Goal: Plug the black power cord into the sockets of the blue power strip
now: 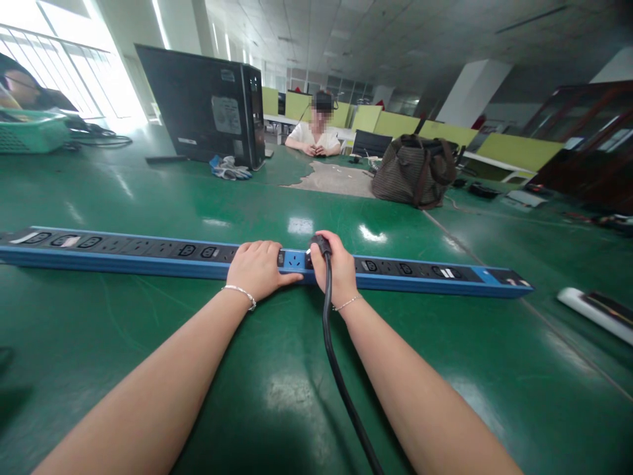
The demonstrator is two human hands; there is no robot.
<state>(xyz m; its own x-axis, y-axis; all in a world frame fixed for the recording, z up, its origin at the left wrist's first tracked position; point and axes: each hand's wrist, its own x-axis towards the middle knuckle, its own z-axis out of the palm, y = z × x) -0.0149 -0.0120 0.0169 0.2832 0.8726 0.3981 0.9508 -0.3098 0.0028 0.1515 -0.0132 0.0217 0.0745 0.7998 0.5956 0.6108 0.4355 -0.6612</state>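
Observation:
A long blue power strip [420,284] with several black sockets lies across the green table. My left hand [258,267] rests over the strip's middle, its fingers wrapped over the far edge and the thumb along the near side. Just right of a blue socket [295,260], my right hand [337,267] grips a black plug [321,245] at the strip's top face. From the plug a thick black cable [333,356] runs down toward the bottom edge between my forearms. The plug's prongs are hidden, so how far it sits in a socket is unclear.
A black computer case [198,105] stands at the back left, with gloves [230,168] beside it. A green basket [34,132] is at far left. A brown bag [413,171] sits back right. A person [316,132] sits beyond the table. A white object [593,313] lies at right.

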